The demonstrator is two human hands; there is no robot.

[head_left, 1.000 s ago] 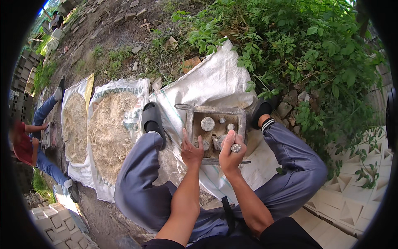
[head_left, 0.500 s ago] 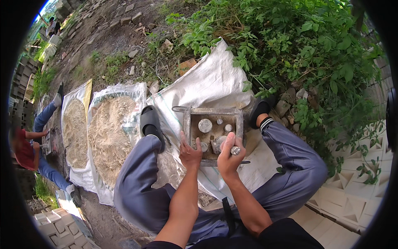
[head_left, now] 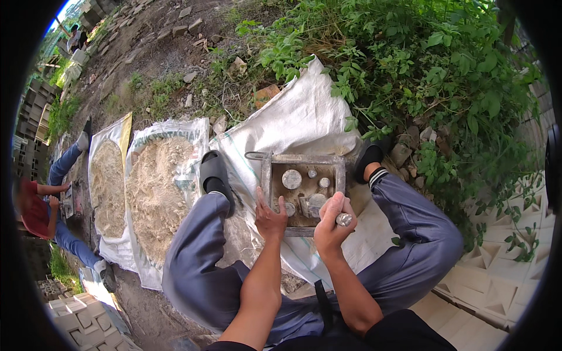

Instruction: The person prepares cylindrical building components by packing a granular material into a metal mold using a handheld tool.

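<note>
Between my feet is a square grey frame mould (head_left: 266, 181), a rod handle at its far left corner. Inside are brownish powder and several round grey pegs, among them a large disc (head_left: 291, 179) and a smaller peg (head_left: 324, 183). My left hand (head_left: 271, 221) lies at the near left corner of the mould, fingers and thumb apart, holding nothing. Over the near right corner my right hand (head_left: 335, 227) is closed round a mallet-like tool (head_left: 344, 220), its knobbed end sticking out beside the thumb. A thick grey block, apparently its head, rests in the mould; the fist hides the part between.
A white woven sack (head_left: 313, 96) lies under the mould. Left of my leg, more sacks carry heaps of pale powder (head_left: 158, 193). Another person in a red shirt (head_left: 36, 210) sits beyond them. Green plants (head_left: 433, 76) grow at right, above patterned pale blocks (head_left: 497, 275).
My right hand with the tool has shifted slightly right and nearer me. The left hand stays almost in place; the whole view has slid a little.
</note>
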